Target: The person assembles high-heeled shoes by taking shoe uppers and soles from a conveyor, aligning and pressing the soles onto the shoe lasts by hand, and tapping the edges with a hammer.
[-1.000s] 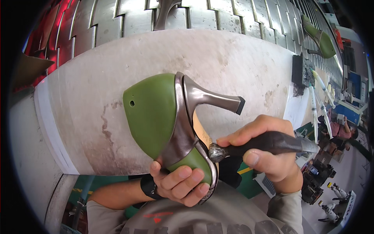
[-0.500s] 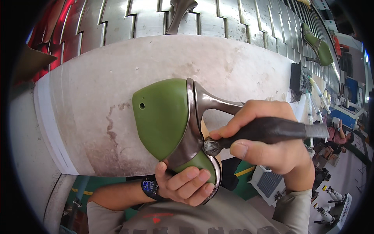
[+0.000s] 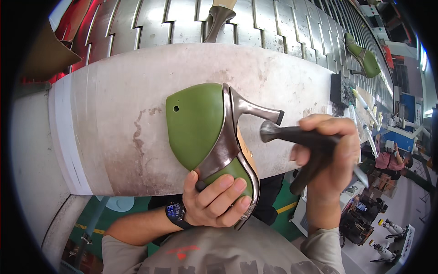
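Note:
A high-heeled shoe [image 3: 223,155] in metallic brown leather lies on its side over a green shoe last [image 3: 196,125]. My left hand [image 3: 216,198] is closed round the toe end, thumb up against the upper. The slim heel [image 3: 260,109] points right, its dark tip showing. To the right of the sole, my right hand [image 3: 331,146] grips a dark shoemaker's hammer [image 3: 292,134]. The hammer's round face is turned left, apart from the shoe, just below the heel tip. Fingers cover the hammer's middle; a dark handle slants down and a metal end shows beyond the hand.
The shoe rests on a stained pale worktable [image 3: 109,109]. A slatted metal conveyor [image 3: 255,23] runs along its far side, carrying another brown heel [image 3: 219,20] and a green-lasted shoe [image 3: 365,57]. Brushes or pens [image 3: 365,102] and a black block [image 3: 336,89] lie right. A person [image 3: 390,160] is farther off.
My right hand has drawn the hammer back from the shoe's sole, up and right, and turned it. The shoe's heel tip has come into sight. My left hand keeps its hold.

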Demonstrator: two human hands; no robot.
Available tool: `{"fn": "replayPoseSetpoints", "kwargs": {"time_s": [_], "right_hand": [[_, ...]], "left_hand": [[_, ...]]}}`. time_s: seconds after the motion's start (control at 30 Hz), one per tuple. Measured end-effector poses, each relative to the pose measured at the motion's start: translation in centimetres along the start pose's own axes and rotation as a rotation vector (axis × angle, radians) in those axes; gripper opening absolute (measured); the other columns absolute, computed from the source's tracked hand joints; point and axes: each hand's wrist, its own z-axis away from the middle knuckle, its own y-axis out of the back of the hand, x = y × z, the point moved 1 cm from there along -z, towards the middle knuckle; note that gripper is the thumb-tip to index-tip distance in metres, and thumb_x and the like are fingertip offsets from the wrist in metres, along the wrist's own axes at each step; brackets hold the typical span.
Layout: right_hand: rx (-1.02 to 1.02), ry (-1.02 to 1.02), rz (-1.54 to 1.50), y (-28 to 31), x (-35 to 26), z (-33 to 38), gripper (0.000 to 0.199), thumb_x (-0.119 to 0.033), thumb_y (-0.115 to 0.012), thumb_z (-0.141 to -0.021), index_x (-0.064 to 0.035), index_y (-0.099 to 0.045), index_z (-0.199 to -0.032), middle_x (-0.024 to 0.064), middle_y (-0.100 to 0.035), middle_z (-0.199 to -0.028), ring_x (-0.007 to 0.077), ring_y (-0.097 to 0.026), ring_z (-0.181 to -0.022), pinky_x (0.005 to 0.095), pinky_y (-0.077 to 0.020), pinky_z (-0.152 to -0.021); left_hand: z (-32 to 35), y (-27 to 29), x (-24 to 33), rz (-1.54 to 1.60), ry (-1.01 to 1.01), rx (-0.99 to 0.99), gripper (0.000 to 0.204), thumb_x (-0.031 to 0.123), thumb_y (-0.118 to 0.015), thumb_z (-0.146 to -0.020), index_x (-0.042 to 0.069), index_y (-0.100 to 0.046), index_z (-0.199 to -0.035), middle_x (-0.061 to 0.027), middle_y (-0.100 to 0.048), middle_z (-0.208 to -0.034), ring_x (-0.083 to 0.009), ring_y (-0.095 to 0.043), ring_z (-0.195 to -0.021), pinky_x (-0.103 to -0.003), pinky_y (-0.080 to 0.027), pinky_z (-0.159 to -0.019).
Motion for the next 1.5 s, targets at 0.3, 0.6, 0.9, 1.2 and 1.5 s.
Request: {"fn": "replayPoseSetpoints", "kwargs": {"time_s": [0.3, 0.6, 0.9, 1.2, 1.5], "right_hand": [[-0.046, -0.106, 0.049, -3.4, 0.9, -0.6, 0.023, -0.014, -0.060, -0.106, 0.0083, -0.065, -0.104, 0.0290, -0.076, -0.103, 0.0127, -0.062, -0.057, 0.0269, -0.0550, -0.055], [-0.093, -0.383, 0.311, -6.0, -1.6, -5.8, 0.031, -0.025, -0.062, -0.100, 0.0035, -0.065, -0.089, 0.0234, -0.075, -0.084, 0.0128, -0.052, -0.045, 0.0250, -0.0451, -0.043], [-0.223, -0.427, 0.286, -4.0, -2.0, -4.4, 0.030, -0.024, -0.067, -0.097, 0.0040, -0.068, -0.086, 0.0220, -0.076, -0.084, 0.0138, -0.055, -0.045, 0.0261, -0.0457, -0.042], [-0.011, -0.176, 0.113, -2.2, 0.2, 1.0, 0.023, -0.018, -0.062, -0.107, 0.0027, -0.071, -0.102, 0.0132, -0.079, -0.095, 0.0095, -0.063, -0.059, 0.0242, -0.0505, -0.054], [-0.036, 0.332, 0.113, -0.8, -3.9, 11.1, 0.022, -0.021, -0.064, -0.110, 0.0012, -0.065, -0.111, 0.0281, -0.074, -0.109, 0.0197, -0.073, -0.071, 0.0363, -0.0647, -0.072]], "left_hand": [[0.4, 0.7, -0.2, 0.072, 0.000, -0.008, 0.027, 0.030, -0.063, -0.107, 0.024, -0.057, -0.133, 0.0044, -0.067, -0.139, -0.0177, -0.059, -0.136, -0.068, -0.024, -0.128], [0.4, 0.8, -0.7, 0.083, -0.048, -0.032, 0.030, 0.031, -0.062, -0.106, 0.023, -0.057, -0.135, 0.0028, -0.067, -0.138, -0.0190, -0.059, -0.136, -0.071, -0.024, -0.128], [0.4, 0.5, -0.4, 0.004, -0.044, 0.010, 0.033, 0.023, -0.065, -0.106, 0.020, -0.054, -0.137, -0.0012, -0.066, -0.138, -0.0232, -0.060, -0.136, -0.073, -0.026, -0.127], [0.7, 0.9, -1.0, -0.037, -0.128, -0.095, 0.073, 0.034, -0.082, -0.093, 0.009, -0.043, -0.150, -0.0225, -0.054, -0.149, -0.0434, -0.051, -0.143, -0.076, -0.024, -0.125], [-0.6, 1.0, 0.2, 0.022, -0.041, 0.008, 0.037, 0.009, -0.064, -0.105, 0.013, -0.053, -0.140, -0.0168, -0.063, -0.146, -0.0350, -0.060, -0.138, -0.069, -0.027, -0.128]]}}
